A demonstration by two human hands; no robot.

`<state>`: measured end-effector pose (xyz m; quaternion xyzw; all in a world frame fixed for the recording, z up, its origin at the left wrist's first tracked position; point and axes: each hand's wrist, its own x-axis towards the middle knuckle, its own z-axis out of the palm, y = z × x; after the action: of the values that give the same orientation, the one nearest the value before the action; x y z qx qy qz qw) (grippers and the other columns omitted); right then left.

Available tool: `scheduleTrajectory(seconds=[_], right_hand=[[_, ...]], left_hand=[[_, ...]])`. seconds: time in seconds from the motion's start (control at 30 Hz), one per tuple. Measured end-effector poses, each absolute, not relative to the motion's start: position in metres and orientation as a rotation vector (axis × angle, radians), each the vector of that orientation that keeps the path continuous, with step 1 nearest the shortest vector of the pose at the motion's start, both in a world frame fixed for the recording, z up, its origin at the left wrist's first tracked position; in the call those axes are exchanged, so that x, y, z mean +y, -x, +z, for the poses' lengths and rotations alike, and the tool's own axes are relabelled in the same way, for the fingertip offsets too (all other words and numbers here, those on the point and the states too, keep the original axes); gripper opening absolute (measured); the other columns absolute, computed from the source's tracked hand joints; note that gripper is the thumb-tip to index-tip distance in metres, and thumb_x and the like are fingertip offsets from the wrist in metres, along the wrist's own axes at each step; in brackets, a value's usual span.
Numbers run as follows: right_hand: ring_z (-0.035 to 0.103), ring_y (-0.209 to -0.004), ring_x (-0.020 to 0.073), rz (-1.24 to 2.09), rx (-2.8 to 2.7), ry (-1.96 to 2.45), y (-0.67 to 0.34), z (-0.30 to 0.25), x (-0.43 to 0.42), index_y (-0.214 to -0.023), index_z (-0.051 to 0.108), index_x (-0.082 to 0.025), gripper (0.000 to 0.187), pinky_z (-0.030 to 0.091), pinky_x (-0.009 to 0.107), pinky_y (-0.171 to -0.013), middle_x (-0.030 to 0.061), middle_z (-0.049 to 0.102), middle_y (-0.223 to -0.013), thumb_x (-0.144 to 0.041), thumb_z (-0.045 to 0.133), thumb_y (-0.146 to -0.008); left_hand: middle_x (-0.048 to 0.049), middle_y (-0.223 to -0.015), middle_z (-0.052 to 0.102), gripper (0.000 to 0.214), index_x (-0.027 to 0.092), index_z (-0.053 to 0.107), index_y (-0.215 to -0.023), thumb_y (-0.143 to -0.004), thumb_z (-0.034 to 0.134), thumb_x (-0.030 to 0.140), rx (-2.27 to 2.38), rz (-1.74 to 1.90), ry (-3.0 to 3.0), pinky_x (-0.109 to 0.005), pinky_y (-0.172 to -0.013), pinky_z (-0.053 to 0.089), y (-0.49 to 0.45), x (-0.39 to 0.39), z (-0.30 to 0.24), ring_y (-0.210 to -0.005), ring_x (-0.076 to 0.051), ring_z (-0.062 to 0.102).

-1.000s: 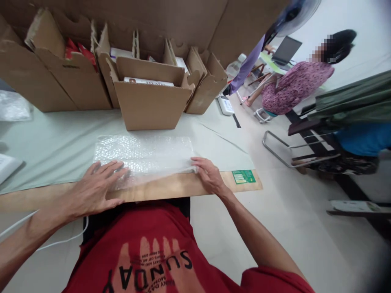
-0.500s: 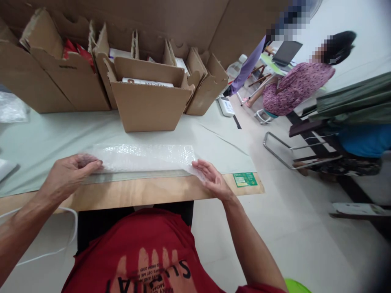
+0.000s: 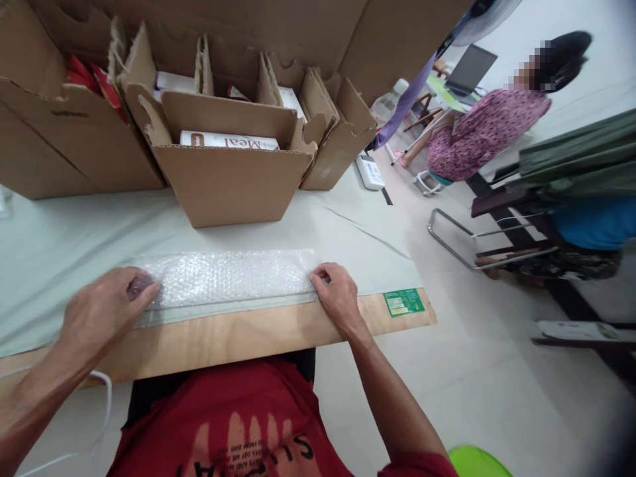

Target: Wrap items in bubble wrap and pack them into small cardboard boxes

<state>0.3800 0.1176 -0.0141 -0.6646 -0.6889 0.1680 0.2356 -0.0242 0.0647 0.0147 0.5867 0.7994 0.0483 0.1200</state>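
Observation:
A long, flat strip of clear bubble wrap (image 3: 233, 278) lies on the pale green cloth near the table's front edge. My left hand (image 3: 106, 301) pinches its left end between thumb and fingers. At the opposite end, the fingers of my right hand (image 3: 335, 291) are closed on the right edge of the wrap. Just beyond the strip stands a cardboard box (image 3: 231, 189) with a white printed carton (image 3: 228, 140) inside it.
More open cardboard bins (image 3: 64, 146) line the back of the table, some with red or white packets. A green label (image 3: 403, 302) sticks to the wooden edge (image 3: 238, 331). On the right, a seated person (image 3: 489, 136) faces a laptop (image 3: 470, 73); a metal-framed chair (image 3: 457, 238) stands nearby.
The bubble wrap now lies flatter, its right corner no longer folded over my palm. My right fingers have curled from an open pose to close on its edge. The view has shifted slightly.

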Motion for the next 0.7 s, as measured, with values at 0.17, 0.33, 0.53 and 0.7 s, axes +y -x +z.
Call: scheduleTrajectory(seconds=[0.17, 0.33, 0.53, 0.7], right_hand=[[0.065, -0.086, 0.0239, 0.398, -1.963, 1.907, -0.379, -0.011, 0.127, -0.132, 0.062, -0.013, 0.054, 0.052, 0.040, -0.086, 0.0127, 0.071, -0.113, -0.039, 0.065, -0.085], [0.061, -0.076, 0.0200, 0.595, -1.931, 2.042, -0.361, 0.002, 0.150, -0.115, 0.068, -0.016, 0.041, 0.045, 0.032, -0.075, 0.0042, 0.070, -0.090, -0.039, 0.070, -0.081], [0.046, -0.062, 0.0130, 1.103, -1.823, 1.656, -0.358, 0.021, 0.130, -0.068, 0.052, -0.021, 0.025, 0.035, 0.027, -0.060, -0.0044, 0.048, -0.063, -0.037, 0.066, -0.082], [0.057, -0.066, 0.0120, 1.699, -1.498, 1.339, -0.318, 0.015, 0.073, -0.099, 0.062, -0.020, 0.026, 0.047, 0.024, -0.059, -0.0021, 0.063, -0.080, -0.035, 0.074, -0.080]], left_hand=[[-0.0163, -0.120, 0.070, 0.076, 0.022, 0.050, -0.139, -0.084, 0.036, 0.072, 2.422, -0.058, -1.640, -0.044, -0.073, 0.048, 0.032, 0.062, 0.016, -0.101, -0.040, 0.067], [-0.0095, -0.094, 0.073, 0.055, 0.025, 0.054, -0.122, -0.086, 0.040, 0.063, 2.323, -0.134, -1.508, -0.036, -0.065, 0.041, 0.032, 0.069, 0.019, -0.082, -0.033, 0.066], [-0.0044, -0.075, 0.065, 0.026, 0.024, 0.054, -0.078, -0.093, 0.043, 0.043, 2.396, -0.256, -1.710, -0.032, -0.065, 0.038, 0.034, 0.067, 0.034, -0.070, -0.024, 0.057], [-0.0169, -0.109, 0.070, 0.037, 0.014, 0.069, -0.104, -0.099, 0.039, 0.036, 2.743, 0.164, -1.921, -0.050, -0.093, 0.044, 0.038, 0.096, 0.055, -0.108, -0.034, 0.061]])
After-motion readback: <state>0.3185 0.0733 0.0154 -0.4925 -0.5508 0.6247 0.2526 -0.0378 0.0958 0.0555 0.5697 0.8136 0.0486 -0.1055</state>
